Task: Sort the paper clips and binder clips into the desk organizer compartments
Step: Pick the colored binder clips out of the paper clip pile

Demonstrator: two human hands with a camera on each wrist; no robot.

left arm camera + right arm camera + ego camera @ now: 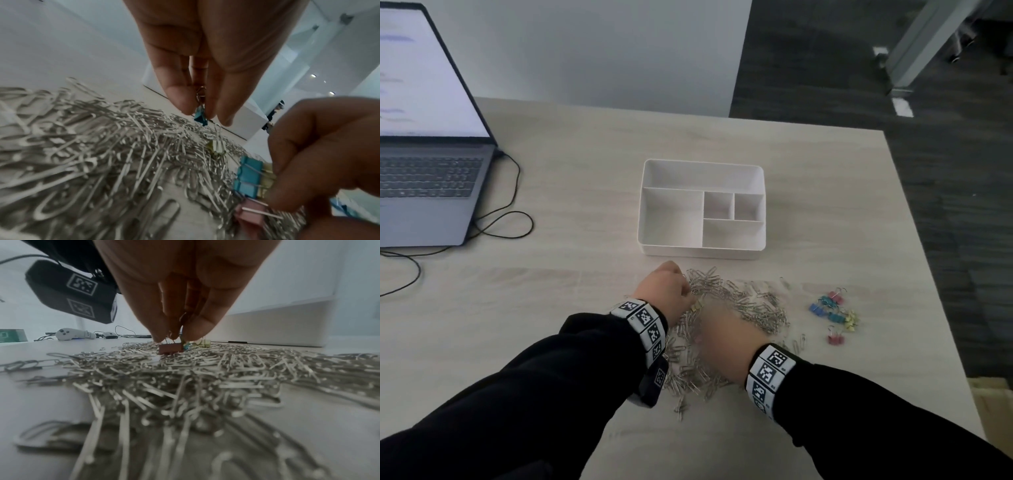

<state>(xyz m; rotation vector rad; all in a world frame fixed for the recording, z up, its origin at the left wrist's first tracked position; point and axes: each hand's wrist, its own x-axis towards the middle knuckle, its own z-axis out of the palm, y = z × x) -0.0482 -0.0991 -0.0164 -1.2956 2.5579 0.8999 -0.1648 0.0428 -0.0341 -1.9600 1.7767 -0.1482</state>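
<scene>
Paper clips [739,301]: silver, one big heap. Binder clips [834,313] off to the side: pink, blue, teal, yellow, w/ silver wire handles. Teal binder clip [199,118] at left hand [205,56] fingertips; yellow binder clip [217,146] on the heap. Organizer [702,209]: plain white. Table [585,178]: pale wood grain. Sleeves [534,394] black; wristbands [645,322] white w/ black square codes. Laptop [424,185] grey, cable [515,192] black.

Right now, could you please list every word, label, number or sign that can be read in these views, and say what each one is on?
No words or numbers can be read.
Laptop screen: lines of text, too blurred.
Wristbands: black-and-white square code markers, no letters.
Green box on the far desk: print too small.
Desk organizer: no label visible.
</scene>
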